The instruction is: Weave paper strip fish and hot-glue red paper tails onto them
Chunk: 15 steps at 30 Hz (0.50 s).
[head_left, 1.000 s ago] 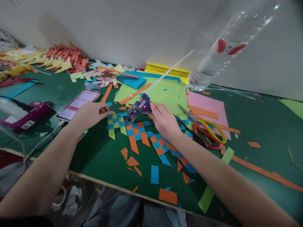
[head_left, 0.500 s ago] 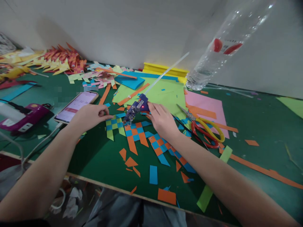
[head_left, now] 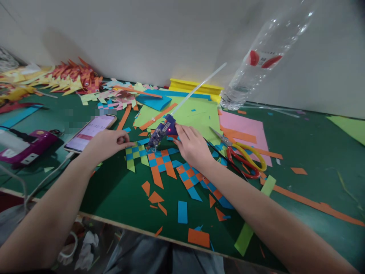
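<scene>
Resting at the far left of the green table (head_left: pixel 108 201), a purple power strip (head_left: pixel 37 146) has a white plug (head_left: pixel 11 142) in it. Beyond it lies a pile of red and yellow paper cutouts (head_left: pixel 76 80). Next comes a phone (head_left: pixel 92 131), partly behind the left hand (head_left: pixel 107 144). That hand's thumb and fingers are drawn narrow, tips at the left edge of a green and blue checked cutout (head_left: pixel 137 153); whether they pinch it, I cannot tell. Over that cutout's right end, a purple glue gun (head_left: pixel 164 131) points its nozzle down and left, close to an orange and blue cutout (head_left: pixel 161 164); contact is unclear. The right hand (head_left: pixel 192 146) has its fingers wrapped around the handle, and a clear glue stick (head_left: pixel 199 88) slants up from the back. Farther right lie red and yellow scissors (head_left: pixel 251 152), near a pink sheet (head_left: pixel 256 127).
</scene>
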{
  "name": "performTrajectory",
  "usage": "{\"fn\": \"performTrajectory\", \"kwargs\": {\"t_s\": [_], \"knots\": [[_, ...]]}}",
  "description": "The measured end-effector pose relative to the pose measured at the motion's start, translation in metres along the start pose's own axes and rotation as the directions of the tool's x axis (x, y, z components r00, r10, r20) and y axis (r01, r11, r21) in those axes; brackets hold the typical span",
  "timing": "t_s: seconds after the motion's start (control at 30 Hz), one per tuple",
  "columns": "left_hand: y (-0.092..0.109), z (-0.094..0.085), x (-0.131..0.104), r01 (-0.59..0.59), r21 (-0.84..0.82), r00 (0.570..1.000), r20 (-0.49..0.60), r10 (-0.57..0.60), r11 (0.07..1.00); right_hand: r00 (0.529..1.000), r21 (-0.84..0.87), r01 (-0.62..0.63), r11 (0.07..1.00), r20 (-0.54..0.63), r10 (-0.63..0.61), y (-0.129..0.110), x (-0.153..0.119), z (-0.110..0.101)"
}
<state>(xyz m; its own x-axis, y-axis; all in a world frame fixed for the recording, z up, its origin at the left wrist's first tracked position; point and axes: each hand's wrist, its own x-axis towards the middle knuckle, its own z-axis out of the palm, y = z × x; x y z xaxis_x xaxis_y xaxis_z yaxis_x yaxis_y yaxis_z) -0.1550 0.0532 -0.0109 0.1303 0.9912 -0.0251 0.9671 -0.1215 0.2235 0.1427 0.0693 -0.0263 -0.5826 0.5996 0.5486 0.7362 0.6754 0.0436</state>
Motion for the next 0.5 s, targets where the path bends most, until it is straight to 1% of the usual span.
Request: {"fn": "performTrajectory", "kwargs": {"t_s": [0.1,0.27,0.37,0.5], "knots": [[0.001,-0.001,0.0,0.01,0.003,1.0,0.009,-0.01,1.0,1.0,-0.02,-0.026,0.999,-0.002,0.026,0.0,0.001,-0.004],[0.003,-0.002,0.0,0.031,-0.003,0.999,0.011,-0.031,1.0,0.993,-0.025,-0.121,0.992,-0.009,0.12,0.005,0.002,-0.008],[0.004,-0.002,0.0,0.037,-0.011,0.999,0.016,-0.037,0.999,0.986,-0.026,-0.166,0.986,0.01,0.167,0.009,0.003,-0.008],[0.004,-0.001,0.0,0.029,-0.015,1.0,-0.007,-0.029,0.999,0.978,-0.038,-0.204,0.978,0.03,0.205,0.015,0.005,-0.005]]}}
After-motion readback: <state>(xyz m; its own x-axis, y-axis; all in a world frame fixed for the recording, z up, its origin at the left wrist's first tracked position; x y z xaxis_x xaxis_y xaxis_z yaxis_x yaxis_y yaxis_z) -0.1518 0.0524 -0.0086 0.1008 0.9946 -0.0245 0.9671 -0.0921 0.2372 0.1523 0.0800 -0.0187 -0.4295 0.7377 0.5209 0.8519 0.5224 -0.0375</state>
